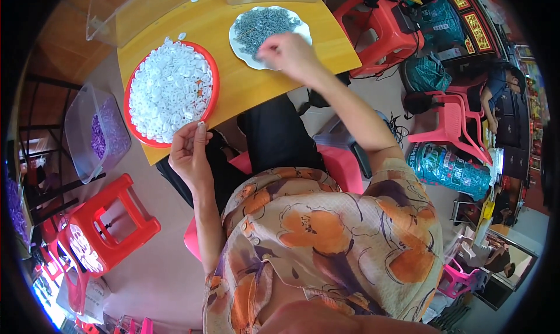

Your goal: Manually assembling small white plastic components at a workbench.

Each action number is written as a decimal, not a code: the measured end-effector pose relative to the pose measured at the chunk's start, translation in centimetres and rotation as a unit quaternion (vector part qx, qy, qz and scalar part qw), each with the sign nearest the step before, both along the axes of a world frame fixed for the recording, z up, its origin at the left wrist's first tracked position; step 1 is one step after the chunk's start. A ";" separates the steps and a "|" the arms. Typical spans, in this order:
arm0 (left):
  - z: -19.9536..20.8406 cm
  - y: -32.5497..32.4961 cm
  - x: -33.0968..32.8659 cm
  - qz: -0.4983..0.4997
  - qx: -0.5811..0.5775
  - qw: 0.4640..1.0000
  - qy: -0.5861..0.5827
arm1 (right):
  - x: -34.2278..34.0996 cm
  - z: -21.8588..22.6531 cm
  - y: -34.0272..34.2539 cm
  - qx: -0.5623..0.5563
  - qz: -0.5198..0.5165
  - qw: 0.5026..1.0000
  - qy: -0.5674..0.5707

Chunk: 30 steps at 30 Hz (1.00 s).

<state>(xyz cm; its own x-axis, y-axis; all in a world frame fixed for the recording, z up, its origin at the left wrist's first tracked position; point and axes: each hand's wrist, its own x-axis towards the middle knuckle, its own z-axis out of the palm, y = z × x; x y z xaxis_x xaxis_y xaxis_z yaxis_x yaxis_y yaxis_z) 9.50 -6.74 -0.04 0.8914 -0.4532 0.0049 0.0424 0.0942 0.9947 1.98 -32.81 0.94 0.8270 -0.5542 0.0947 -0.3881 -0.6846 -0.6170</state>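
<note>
My left hand (192, 153) is closed in a pinch at the near rim of a red round tray (215, 71). A small white plastic piece (201, 124) shows between its thumb and fingertip. Heaped in the tray are many white plastic pieces (169, 89) of the same kind. My right hand (290, 55) is over the near right side of a white scalloped plate (238, 49), its fingers drawn together and slightly blurred. Thin grey metal nails or screws (262, 28) fill that plate. Whatever the right fingertips hold is hidden.
Both containers stand on a yellow wooden table (233, 95). Clear plastic bins (134, 13) sit along its far side, with a few loose white pieces nearby. A bin of purple pieces (105, 130) and a red stool (116, 223) are left; red chairs (446, 121) and a person (499, 95) are right.
</note>
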 end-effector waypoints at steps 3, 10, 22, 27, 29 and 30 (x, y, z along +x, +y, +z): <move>0.0 -0.2 0.0 -0.018 -0.030 0.998 0.051 | -1.2 -1.6 -4.2 -0.089 -0.088 0.991 0.041; 0.1 0.0 0.0 -0.020 -0.035 0.997 0.063 | -1.3 -1.3 -3.4 -0.093 -0.094 0.987 0.096; 0.1 0.8 0.5 -0.009 -0.067 0.980 0.188 | -0.6 -2.5 -3.8 -0.145 -0.005 0.982 0.120; 0.1 0.8 0.5 -0.019 -0.115 0.960 0.254 | -1.5 -0.6 -1.2 -0.056 -0.028 0.998 -0.024; 0.2 0.8 0.4 -0.029 -0.115 0.962 0.245 | -1.2 1.7 1.9 0.081 0.026 0.990 -0.109; 0.2 0.8 0.4 -0.026 -0.112 0.962 0.246 | -0.8 1.6 3.2 0.123 0.069 0.982 -0.122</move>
<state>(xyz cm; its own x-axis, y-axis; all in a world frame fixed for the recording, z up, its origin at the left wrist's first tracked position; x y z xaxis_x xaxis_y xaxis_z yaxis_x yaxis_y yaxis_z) 9.86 -5.95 0.19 0.7863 -0.5344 -0.3101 0.5143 0.2881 0.8078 1.18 -29.62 2.51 0.8649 -0.4693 0.1779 -0.1213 -0.5394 -0.8333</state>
